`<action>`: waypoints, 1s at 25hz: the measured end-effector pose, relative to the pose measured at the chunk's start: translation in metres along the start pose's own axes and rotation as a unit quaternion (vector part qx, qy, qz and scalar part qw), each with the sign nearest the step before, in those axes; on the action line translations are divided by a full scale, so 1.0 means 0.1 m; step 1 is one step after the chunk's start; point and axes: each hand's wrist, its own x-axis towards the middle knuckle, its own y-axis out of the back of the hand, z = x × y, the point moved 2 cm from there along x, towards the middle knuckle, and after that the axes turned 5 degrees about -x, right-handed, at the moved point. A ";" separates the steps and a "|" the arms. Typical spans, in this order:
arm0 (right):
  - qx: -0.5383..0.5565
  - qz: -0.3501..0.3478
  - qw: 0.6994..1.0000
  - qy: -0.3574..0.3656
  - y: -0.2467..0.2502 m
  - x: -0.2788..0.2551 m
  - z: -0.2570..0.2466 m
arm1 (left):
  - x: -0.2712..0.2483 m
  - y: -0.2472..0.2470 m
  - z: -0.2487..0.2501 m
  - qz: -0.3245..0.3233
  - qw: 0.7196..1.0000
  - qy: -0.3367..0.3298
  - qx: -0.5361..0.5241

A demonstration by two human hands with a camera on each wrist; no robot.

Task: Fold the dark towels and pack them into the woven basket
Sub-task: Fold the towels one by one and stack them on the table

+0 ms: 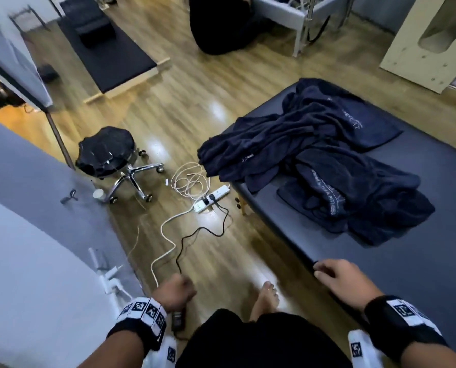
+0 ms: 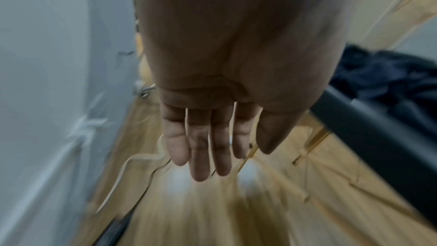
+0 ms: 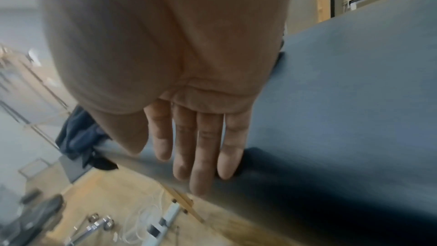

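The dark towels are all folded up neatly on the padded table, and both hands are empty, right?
Not quite. The towels are not folded; they lie in a crumpled heap on the padded table, as the head view shows. The rest holds: the left hand and right hand are empty.

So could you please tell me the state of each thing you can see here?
Towels: unfolded, heaped on the padded table.
Left hand: empty, over the floor.
Right hand: open, at the padded table's corner.
Power strip: on the floor, plugs in.
Stool: upright, unoccupied.
Basket: not in view.
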 end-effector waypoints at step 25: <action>-0.073 0.344 0.911 -0.216 1.50 0.81 -0.59 | 1.66 0.67 4.30 -0.059 0.757 -0.553 0.343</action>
